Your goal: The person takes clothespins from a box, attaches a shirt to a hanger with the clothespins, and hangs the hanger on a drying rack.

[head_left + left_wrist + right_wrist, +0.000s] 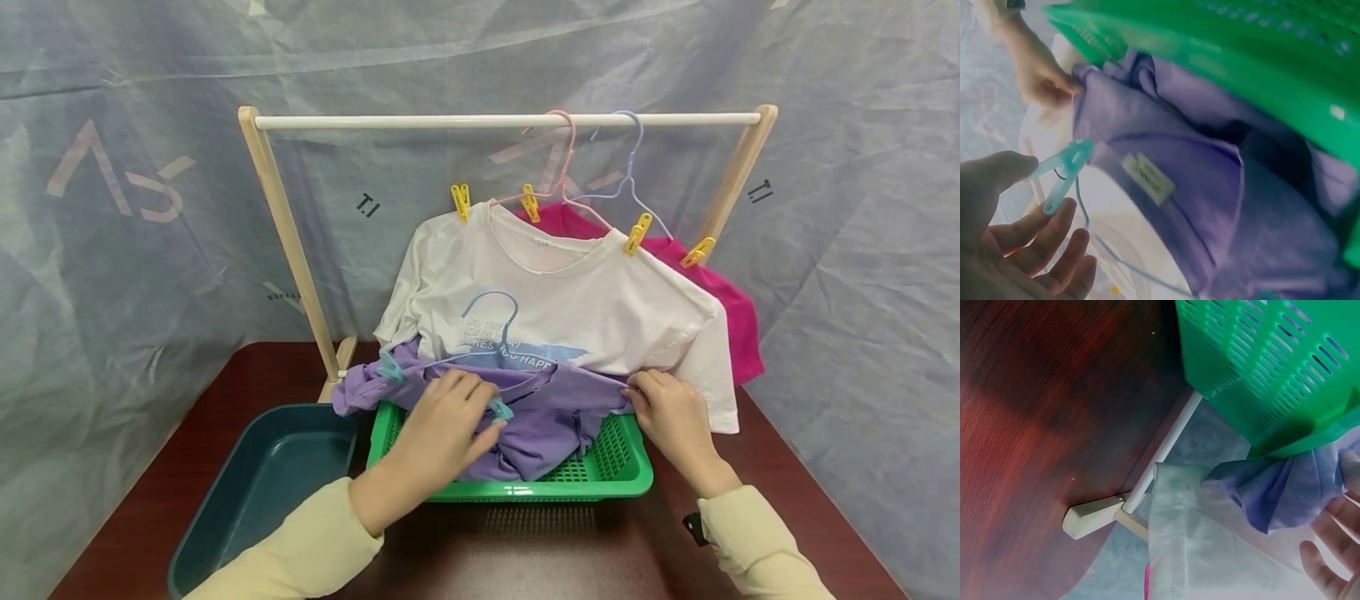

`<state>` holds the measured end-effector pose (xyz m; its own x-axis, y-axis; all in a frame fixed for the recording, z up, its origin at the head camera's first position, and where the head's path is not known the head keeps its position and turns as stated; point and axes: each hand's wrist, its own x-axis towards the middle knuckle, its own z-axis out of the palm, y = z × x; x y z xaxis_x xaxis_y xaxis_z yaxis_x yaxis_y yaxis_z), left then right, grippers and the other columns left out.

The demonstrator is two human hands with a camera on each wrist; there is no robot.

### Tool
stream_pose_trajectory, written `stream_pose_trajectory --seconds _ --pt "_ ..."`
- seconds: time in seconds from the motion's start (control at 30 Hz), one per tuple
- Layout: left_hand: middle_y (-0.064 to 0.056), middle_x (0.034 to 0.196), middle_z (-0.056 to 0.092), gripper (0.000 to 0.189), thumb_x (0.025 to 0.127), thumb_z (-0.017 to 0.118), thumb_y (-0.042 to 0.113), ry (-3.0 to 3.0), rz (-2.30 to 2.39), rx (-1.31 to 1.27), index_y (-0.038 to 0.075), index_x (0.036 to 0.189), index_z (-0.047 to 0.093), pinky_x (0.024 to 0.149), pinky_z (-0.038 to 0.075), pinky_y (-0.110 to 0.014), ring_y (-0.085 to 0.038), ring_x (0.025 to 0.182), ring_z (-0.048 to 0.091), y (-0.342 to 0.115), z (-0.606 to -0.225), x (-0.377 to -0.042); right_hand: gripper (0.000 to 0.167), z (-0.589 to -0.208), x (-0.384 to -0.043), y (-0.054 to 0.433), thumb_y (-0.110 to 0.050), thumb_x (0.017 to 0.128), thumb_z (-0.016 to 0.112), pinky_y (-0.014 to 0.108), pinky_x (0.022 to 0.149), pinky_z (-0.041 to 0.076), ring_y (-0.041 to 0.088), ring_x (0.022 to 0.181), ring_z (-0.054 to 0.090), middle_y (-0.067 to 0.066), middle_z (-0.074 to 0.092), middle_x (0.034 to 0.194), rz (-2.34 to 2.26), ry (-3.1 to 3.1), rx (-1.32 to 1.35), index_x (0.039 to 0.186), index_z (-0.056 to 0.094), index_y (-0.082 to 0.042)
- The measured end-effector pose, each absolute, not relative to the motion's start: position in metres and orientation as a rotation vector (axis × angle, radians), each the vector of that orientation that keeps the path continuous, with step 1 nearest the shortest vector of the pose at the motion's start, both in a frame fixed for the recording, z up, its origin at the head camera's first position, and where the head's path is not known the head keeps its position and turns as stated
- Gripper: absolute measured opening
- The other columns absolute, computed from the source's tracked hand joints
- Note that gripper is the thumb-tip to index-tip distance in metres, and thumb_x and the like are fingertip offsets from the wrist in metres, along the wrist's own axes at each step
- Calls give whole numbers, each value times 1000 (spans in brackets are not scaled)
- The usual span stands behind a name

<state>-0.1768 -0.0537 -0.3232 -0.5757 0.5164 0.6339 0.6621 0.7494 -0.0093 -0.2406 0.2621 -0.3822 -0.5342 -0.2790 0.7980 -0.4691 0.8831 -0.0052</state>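
Observation:
A purple shirt (536, 446) lies over the green basket (555, 492), with a blue hanger (501, 333) in its neck and a teal clothespin (390, 367) at its left shoulder. My left hand (435, 429) pinches another teal clothespin (1063, 172) between thumb and fingers, its tip at the shirt's neckline by the hanger. In the left wrist view the shirt's pale label (1147, 178) shows inside the collar. My right hand (675, 417) pinches the shirt's right shoulder edge above the basket's right end; the right wrist view shows this purple cloth (1291, 487) gathered at the fingers.
Behind stands a rack with a white rod (405, 122) and wooden posts. A white shirt (555, 308) and a magenta shirt (742, 325) hang there on hangers, with yellow clothespins (637, 233) at their shoulders. A dark teal tub (255, 492) sits at left on the table (600, 550).

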Motion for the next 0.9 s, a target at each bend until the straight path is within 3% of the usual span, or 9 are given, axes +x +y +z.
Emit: stream_pose_trajectory --seconds 0.47,0.9 --pt "2 104 61 30 86 60 33 -2286 -145 -968 14 109 60 86 44 -29 -15 100 53 0 -315 -190 10 -381 -241 261 -9 71 72 41 51 42 25 57 56 2 59 68 273 -2158 543 75 63 -9" --pt "5 101 60 27 84 63 33 -2164 -81 -959 17 105 62 83 42 -27 -14 101 52 27 -304 -216 12 -381 -239 260 -7 70 74 40 50 43 25 56 57 3 60 68 251 -2185 534 75 63 -9"
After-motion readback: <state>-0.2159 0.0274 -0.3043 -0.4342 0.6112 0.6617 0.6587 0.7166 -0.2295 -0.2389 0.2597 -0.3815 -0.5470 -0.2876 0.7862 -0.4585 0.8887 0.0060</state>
